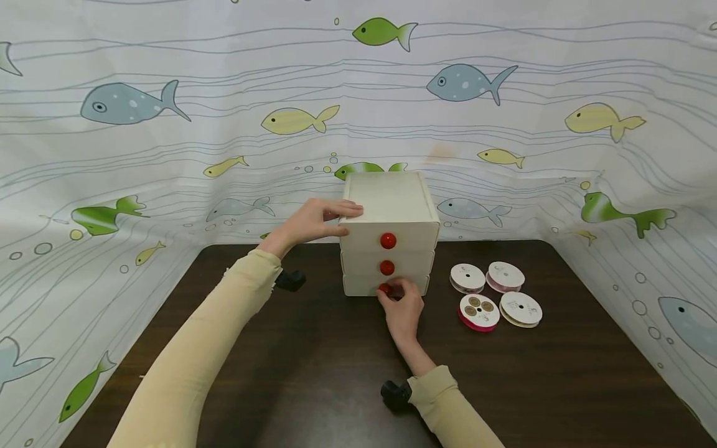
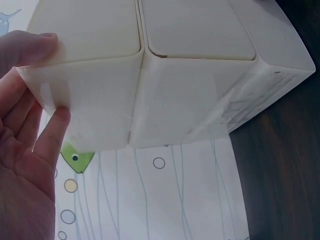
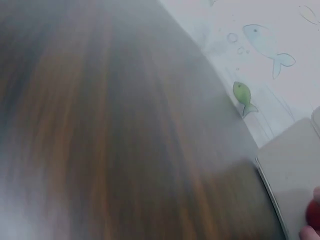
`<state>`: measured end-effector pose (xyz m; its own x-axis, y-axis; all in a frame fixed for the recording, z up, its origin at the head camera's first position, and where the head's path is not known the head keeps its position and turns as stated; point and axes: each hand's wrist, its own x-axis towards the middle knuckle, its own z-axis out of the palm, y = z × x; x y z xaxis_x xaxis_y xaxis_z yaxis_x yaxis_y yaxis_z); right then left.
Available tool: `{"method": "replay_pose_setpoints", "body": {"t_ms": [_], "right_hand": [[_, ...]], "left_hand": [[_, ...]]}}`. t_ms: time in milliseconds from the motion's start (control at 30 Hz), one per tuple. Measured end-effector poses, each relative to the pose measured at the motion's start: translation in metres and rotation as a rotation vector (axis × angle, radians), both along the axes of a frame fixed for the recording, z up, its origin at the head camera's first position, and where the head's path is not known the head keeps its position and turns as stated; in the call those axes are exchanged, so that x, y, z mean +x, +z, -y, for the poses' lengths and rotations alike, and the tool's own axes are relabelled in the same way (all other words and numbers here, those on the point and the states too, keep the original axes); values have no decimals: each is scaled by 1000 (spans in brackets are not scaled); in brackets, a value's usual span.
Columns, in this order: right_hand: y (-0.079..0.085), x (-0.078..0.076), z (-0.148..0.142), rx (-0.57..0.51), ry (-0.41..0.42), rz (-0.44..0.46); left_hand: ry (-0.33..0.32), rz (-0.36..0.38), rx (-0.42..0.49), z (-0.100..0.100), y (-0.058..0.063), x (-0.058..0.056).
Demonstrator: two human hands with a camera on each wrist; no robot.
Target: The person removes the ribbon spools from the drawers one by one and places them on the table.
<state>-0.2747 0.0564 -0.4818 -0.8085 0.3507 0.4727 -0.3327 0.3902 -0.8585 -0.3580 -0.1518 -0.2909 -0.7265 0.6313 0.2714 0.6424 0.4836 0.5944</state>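
A small white chest of drawers (image 1: 386, 199) stands at the table's far edge, with three red knobs down its front. My left hand (image 1: 313, 221) rests at its upper left edge, fingers lying straight over the top and thumb against the side. The left wrist view shows that hand's thumb (image 2: 42, 47) and little finger (image 2: 57, 122) touching the chest's side. At the lowest drawer, my right hand (image 1: 403, 311) pinches the bottom red knob (image 1: 384, 289) between thumb and fingers. In the right wrist view only fingertips show beside a red knob (image 3: 313, 215) at the edge.
To the right of the chest lie several ribbon spools, one a dark pink spool (image 1: 478, 312) at the front. The dark wooden table (image 1: 325, 379) extends toward me. A white cloth with printed fish (image 1: 280, 68) hangs behind and along both sides.
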Motion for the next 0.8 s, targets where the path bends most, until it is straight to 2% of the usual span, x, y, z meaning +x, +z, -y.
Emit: {"method": "replay_pose_setpoints", "body": {"t_ms": [133, 267, 667, 800], "right_hand": [[0, 2, 7, -97, -47, 58], [0, 2, 10, -134, -61, 78], [-1, 5, 10, -194, -18, 77], [0, 6, 13, -232, -22, 101]], "left_hand": [[6, 1, 10, -1, -1, 1], [6, 3, 8, -1, 0, 0], [-14, -19, 3, 2, -2, 0], [-17, -23, 7, 2, -3, -1]]}}
